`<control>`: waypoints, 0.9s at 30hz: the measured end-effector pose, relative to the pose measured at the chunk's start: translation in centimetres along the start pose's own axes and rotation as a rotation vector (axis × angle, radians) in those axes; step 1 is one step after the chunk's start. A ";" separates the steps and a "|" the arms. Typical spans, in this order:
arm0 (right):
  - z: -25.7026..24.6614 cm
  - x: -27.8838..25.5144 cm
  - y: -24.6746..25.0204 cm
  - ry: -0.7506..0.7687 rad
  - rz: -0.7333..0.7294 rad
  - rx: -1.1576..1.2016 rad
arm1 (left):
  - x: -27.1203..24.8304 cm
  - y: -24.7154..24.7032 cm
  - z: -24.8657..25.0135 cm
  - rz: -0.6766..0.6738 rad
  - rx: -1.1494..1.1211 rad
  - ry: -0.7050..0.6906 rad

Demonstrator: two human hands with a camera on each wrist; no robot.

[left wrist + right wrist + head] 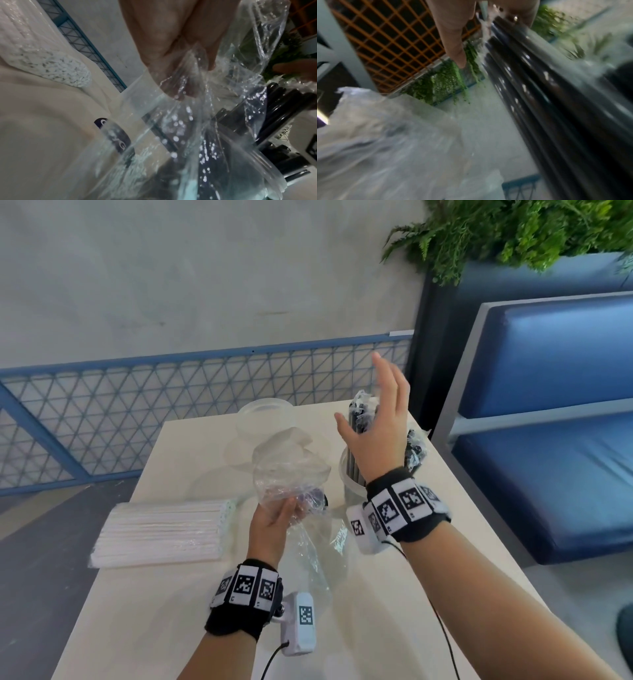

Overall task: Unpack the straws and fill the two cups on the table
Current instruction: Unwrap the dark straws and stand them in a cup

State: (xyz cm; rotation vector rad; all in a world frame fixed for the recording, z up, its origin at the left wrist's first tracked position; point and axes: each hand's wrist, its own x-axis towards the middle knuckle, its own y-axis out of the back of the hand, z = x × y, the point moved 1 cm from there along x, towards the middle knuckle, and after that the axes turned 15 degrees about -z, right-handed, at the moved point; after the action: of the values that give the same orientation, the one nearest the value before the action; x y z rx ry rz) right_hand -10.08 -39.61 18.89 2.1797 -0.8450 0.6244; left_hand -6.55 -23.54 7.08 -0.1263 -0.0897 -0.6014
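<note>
My left hand [274, 518] pinches a crumpled clear plastic bag [291, 474] above the table; its fingers [171, 47] bunch the film [188, 121]. A bundle of black straws [358, 412] stands upright in a clear cup [352, 491] at the right. My right hand [380, 419] is raised against that bundle, fingers straight and thumb spread, not curled round it. The straws [547, 94] run past my thumb [453, 33]. A second clear cup [265, 416] stands at the table's far edge. A wrapped pack of white straws [161, 529] lies at the left.
More black straws in film [416, 450] lie behind my right wrist near the table's right edge. The cream table [171, 628] ends at a blue mesh railing [137, 412]. A blue bench [548, 440] stands to the right, with plants above.
</note>
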 end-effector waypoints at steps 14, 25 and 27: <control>5.6 -3.1 -3.0 -0.052 -0.288 -0.378 | 0.0 -0.3 -0.5 -0.016 -0.016 0.035; 2.8 -9.2 -0.7 0.076 -0.300 -0.126 | -0.7 0.3 -0.7 0.128 -0.123 0.089; 4.6 -11.6 -0.3 -0.191 -0.451 -0.009 | -0.9 0.7 -0.8 0.159 -0.180 0.092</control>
State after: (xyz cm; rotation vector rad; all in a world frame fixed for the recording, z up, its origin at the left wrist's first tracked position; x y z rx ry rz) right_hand -16.81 -38.46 8.45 2.3403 -0.4188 0.1908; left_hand -6.83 -22.60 6.14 -0.2775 0.0635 -0.4548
